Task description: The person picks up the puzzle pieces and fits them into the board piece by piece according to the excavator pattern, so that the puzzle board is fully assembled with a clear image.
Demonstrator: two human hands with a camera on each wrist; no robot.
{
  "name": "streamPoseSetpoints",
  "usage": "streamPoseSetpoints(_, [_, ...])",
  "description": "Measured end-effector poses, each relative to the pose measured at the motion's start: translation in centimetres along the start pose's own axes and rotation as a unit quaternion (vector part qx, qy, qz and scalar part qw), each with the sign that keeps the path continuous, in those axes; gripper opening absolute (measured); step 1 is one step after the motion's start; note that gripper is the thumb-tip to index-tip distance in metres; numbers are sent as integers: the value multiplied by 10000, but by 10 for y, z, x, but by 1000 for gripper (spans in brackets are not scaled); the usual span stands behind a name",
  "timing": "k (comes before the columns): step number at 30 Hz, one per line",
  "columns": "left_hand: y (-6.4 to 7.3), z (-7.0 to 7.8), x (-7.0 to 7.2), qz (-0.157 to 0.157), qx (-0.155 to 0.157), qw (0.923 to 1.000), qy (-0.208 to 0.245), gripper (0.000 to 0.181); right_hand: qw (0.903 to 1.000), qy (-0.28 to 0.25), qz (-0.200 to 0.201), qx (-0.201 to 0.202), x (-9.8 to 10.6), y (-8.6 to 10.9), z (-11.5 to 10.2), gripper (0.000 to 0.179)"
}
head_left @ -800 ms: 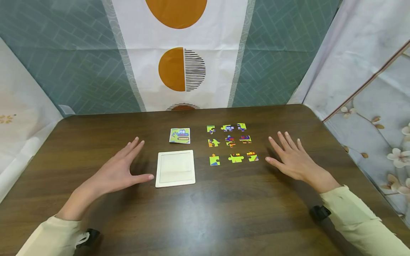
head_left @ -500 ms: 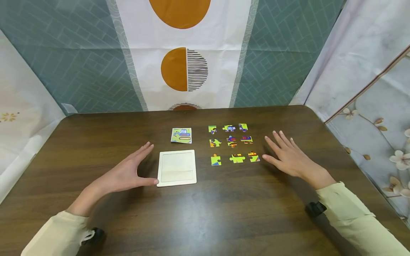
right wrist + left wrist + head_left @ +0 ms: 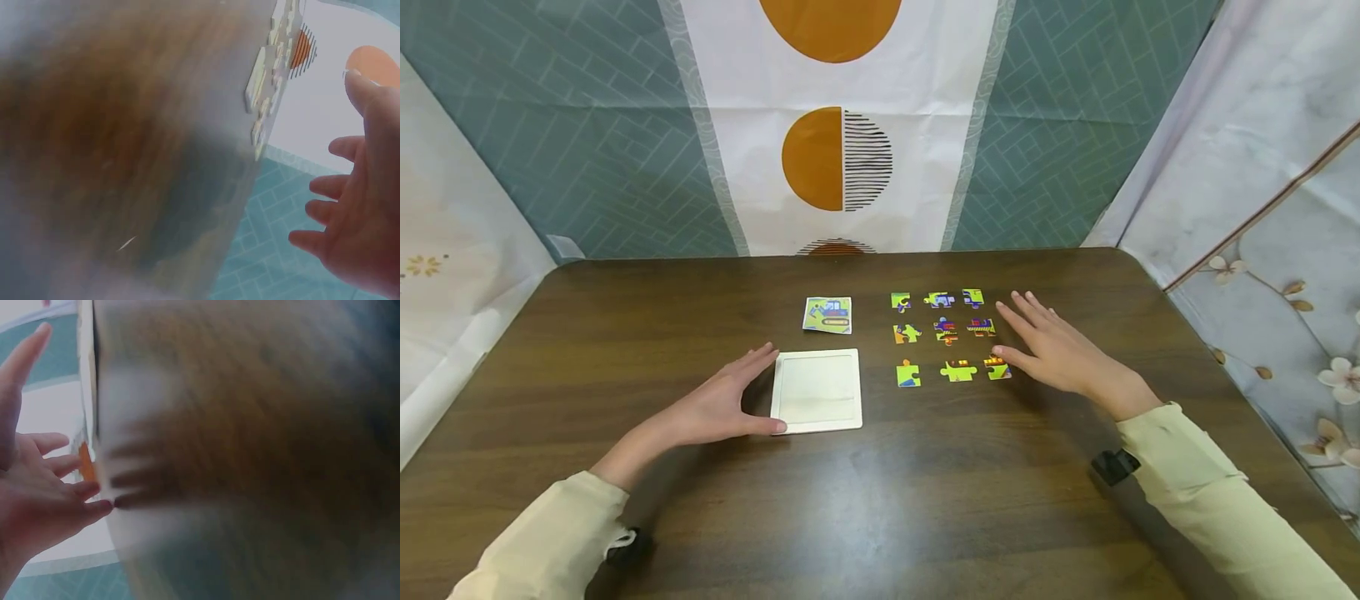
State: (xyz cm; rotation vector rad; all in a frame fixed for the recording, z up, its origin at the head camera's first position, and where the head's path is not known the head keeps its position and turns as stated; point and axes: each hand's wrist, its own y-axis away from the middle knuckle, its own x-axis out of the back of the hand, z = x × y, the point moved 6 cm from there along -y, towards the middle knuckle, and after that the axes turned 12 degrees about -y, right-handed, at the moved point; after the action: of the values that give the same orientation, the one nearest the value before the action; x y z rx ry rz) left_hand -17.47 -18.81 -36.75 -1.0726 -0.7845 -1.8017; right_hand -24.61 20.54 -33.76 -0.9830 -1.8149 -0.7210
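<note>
A square white puzzle tray (image 3: 817,390) with a raised border lies left of centre on the table. My left hand (image 3: 718,404) is at its left side, thumb at the lower left corner and the other fingers extended near the upper left corner. To the right, several green jigsaw pieces (image 3: 958,372) with parts of a vehicle printed on them lie apart in three rows. My right hand (image 3: 1063,350) is beside their right edge, fingers spread, the thumb tip overlapping the lower right piece (image 3: 998,368) in the head view. Neither hand holds anything.
A small picture card (image 3: 827,315) showing a blue digger lies behind the tray. The brown wooden table (image 3: 865,517) ends at a patterned cloth (image 3: 917,183) at the back. A floral curtain (image 3: 1285,275) hangs at the right.
My left hand has moved right, up to the tray's left edge. My right hand has moved left, toward the jigsaw pieces. The tray, card and pieces keep their arrangement.
</note>
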Motion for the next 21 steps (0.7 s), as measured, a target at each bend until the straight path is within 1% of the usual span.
streamPoseSetpoints(6, [-3,-4,-4,-23,-53,10000,-27,98,10000,-43,-78,34,1,-18,-9,76])
streamPoseSetpoints(10, [-3,-5,-7,-106,-143,9998,-24,98,9998,-95,-190,-17,0,-33,-16,74])
streamPoseSetpoints(15, [-1,-6,-11,-276,-253,9992,-109,101,9986,-337,-398,-125,-2,-51,-23,74])
streamPoseSetpoints(18, [0,-8,-12,-322,-288,9990,-135,101,9976,-525,-411,-165,-3,-61,-28,73])
streamPoseSetpoints(21, [-1,-8,-13,-363,-319,9987,-136,101,9974,-600,-392,-103,-3,-70,-32,72])
